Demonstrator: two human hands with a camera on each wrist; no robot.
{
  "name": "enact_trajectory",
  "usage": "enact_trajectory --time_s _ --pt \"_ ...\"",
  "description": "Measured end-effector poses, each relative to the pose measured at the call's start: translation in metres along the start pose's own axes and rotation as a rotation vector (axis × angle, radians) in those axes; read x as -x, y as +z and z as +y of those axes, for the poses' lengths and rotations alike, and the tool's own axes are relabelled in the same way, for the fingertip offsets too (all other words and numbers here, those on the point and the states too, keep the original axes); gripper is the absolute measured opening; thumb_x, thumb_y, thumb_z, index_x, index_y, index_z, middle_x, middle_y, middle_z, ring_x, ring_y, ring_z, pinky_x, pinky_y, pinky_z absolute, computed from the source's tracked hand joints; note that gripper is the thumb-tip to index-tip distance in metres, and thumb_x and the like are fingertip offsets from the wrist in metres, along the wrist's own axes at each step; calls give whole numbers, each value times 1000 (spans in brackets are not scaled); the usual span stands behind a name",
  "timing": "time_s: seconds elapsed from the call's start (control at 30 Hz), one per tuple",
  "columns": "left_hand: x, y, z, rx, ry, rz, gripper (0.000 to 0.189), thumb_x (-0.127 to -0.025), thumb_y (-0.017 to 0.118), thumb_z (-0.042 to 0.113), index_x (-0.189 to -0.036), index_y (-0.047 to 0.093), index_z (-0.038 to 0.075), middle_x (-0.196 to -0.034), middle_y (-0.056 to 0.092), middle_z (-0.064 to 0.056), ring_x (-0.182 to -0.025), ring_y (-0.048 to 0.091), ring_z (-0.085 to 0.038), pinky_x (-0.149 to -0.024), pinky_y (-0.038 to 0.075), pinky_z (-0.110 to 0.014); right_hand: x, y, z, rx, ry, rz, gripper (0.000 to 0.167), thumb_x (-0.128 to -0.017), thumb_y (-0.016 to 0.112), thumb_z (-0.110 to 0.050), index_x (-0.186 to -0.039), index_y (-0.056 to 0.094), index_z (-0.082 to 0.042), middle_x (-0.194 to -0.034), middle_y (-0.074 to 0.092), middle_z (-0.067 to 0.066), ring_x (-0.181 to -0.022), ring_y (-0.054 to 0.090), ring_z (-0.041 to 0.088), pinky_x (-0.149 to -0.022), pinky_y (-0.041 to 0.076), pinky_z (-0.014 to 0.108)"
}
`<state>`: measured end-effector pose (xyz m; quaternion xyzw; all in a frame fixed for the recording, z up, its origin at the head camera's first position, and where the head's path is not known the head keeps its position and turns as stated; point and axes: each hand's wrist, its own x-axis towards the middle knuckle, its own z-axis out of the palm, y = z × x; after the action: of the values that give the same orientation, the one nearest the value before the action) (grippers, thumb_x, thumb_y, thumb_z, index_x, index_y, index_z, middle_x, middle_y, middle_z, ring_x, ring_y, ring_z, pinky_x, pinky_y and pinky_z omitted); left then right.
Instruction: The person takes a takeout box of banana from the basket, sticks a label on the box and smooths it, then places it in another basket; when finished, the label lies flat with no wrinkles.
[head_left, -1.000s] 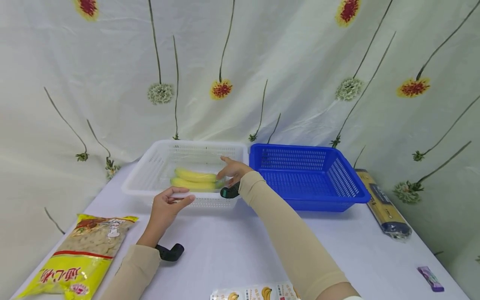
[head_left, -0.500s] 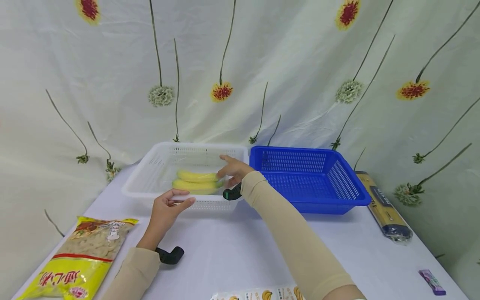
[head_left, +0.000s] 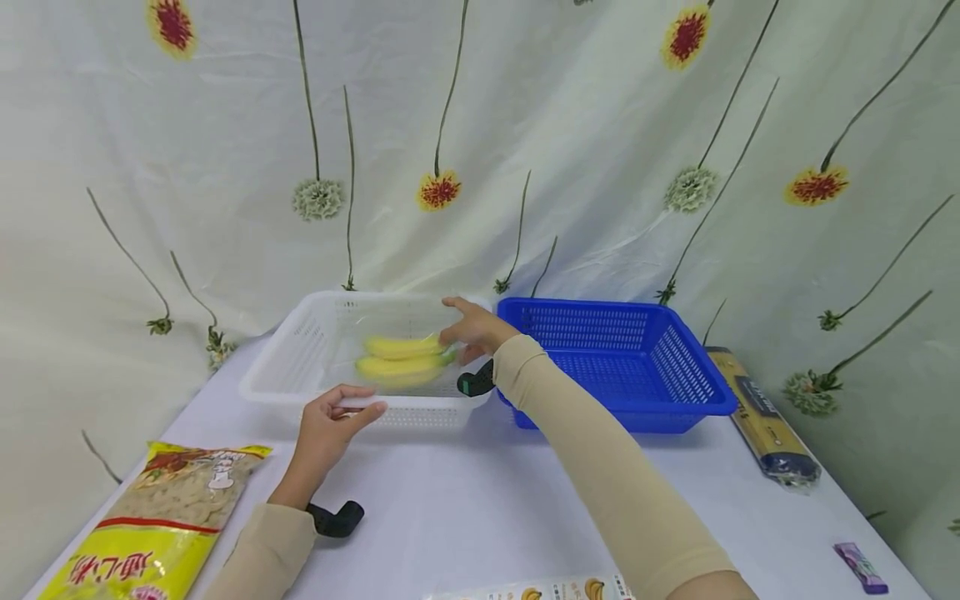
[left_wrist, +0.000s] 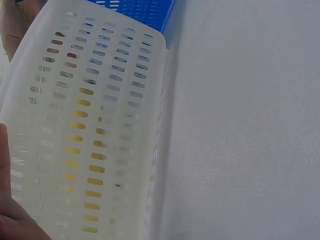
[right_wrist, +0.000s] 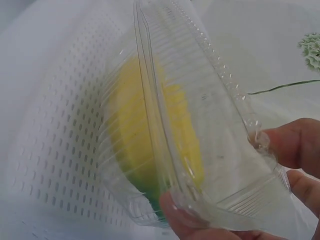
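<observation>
A person's two bare hands worked at a white perforated plastic basket point(head_left: 427, 402) on a table spread with white cloth point(head_left: 457, 508). The right hand point(head_left: 480, 327) held one end of a clear plastic clamshell box point(right_wrist: 220, 135) inside the basket, its thumb and fingers set apart and clasping opposite edges. Yellow bananas point(right_wrist: 132, 120) with green ends lay in the box; there were at least two, though the glossy plastic blurred the count. The left hand point(head_left: 330, 421) pinched the basket's near rim, the rim running between thumb and bent fingers. Just to the right sat a blue perforated basket point(head_left: 660, 412), and beyond it a long gold and dark-blue packet point(head_left: 761, 417). A small purple sachet point(head_left: 860, 568) lay at the near right, a banana-printed strip point(head_left: 555, 590) at the near edge, and a yellow-trimmed bag of pasta point(head_left: 165, 504) at the left. Behind hung pale fabric printed with flowers point(head_left: 585, 125).
</observation>
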<state>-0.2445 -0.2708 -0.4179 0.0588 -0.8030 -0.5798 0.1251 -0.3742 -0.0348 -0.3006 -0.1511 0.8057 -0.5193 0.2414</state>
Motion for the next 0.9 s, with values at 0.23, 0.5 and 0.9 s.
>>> enact_trajectory --time_s 0.23,0.5,0.9 --pt "0 0 0 36 -2 -3 36 -91 91 26 -118 77 6 -96 77 7 -78 67 -20 -64 46 -27 5 -10 -6 -11 6 21 85 -105 66 -3 -175 23 -26 -181 11 11 -108 69 39 -100 57 55" --pt "1 0 0 41 -1 -9 37 -91 91 26 -119 76 6 -98 77 8 -78 67 -19 -65 47 -27 12 -29 -13 -32 8 27 86 -104 66 -2 -174 23 -26 -181 10 13 -139 54 49 -97 58 52" --pt "1 0 -1 16 5 1 42 -91 91 27 -122 75 3 -100 76 6 -76 62 -20 -66 48 -27 32 -61 -10 -55 -2 8 87 -104 63 0 -175 19 -25 -173 29 21 -79 67 28 -75 63 37"
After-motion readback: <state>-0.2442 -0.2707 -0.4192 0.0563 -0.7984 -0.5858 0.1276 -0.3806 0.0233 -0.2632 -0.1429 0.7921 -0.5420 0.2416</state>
